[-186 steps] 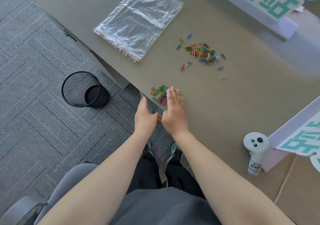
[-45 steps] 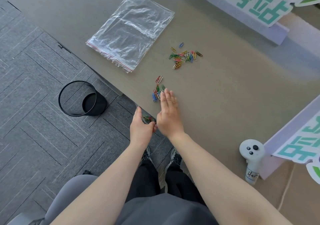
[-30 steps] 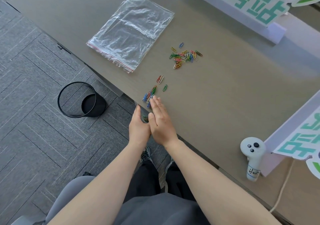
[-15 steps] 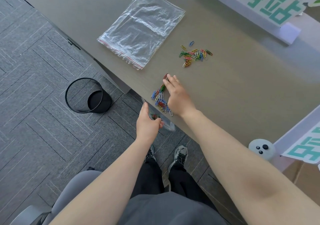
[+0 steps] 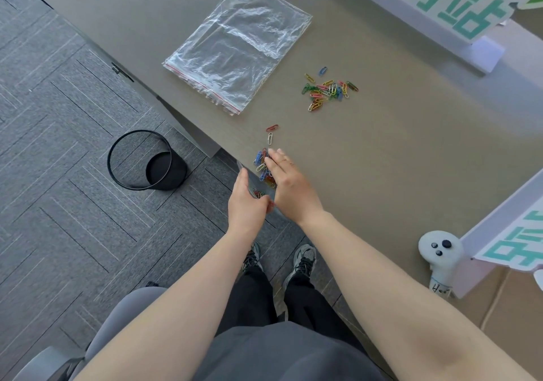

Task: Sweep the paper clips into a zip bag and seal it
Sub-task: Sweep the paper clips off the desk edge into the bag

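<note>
My left hand (image 5: 246,204) holds a clear zip bag (image 5: 255,193) open just below the table's front edge; a few coloured paper clips show inside it. My right hand (image 5: 289,186), fingers flat and together, rests on the table beside a small bunch of paper clips (image 5: 262,164) at the edge, right above the bag's mouth. Two stray clips (image 5: 271,134) lie a little farther in. A second cluster of paper clips (image 5: 327,90) sits near the table's middle.
A stack of spare clear zip bags (image 5: 238,43) lies at the back left of the brown table (image 5: 396,145). A white controller (image 5: 439,256) stands at the right by a white sign stand (image 5: 505,233). A black wire bin (image 5: 144,160) is on the floor.
My right hand reached out to the stray clips, then drew back toward the edge, dragging a bunch of clips to the bag's mouth. The left hand has kept the bag at the edge.
</note>
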Action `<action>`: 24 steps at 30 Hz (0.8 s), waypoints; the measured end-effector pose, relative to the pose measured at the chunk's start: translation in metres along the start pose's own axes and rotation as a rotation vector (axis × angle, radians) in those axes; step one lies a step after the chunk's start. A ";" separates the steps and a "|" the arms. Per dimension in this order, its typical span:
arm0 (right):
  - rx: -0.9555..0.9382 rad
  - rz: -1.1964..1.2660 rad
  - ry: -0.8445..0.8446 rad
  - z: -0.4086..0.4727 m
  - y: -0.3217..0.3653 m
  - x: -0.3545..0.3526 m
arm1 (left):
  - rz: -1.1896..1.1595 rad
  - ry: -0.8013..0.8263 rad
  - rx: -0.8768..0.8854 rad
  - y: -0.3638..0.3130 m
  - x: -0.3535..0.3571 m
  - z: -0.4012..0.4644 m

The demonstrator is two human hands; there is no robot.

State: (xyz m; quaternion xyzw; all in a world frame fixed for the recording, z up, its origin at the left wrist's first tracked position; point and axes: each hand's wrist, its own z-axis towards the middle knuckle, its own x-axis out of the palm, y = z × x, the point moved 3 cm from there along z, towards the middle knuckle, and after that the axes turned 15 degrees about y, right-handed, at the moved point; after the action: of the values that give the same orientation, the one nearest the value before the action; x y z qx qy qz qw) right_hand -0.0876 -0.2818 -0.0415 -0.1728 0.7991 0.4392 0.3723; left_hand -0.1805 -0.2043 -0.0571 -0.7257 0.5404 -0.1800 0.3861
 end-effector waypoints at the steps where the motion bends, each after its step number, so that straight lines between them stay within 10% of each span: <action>1: -0.005 0.012 -0.005 -0.002 0.002 0.001 | 0.026 -0.006 0.006 0.000 0.000 -0.001; 8: 0.159 0.122 -0.217 -0.014 -0.015 -0.015 | -0.036 0.024 0.008 0.005 0.005 -0.005; 24: 0.113 0.077 -0.069 -0.026 0.014 0.025 | 0.143 -0.053 0.023 0.001 0.002 -0.007</action>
State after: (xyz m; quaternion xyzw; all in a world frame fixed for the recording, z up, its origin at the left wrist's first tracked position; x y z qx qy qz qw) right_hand -0.1245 -0.2937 -0.0437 -0.1053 0.8155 0.4130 0.3917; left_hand -0.1850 -0.2086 -0.0535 -0.6854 0.5782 -0.1389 0.4203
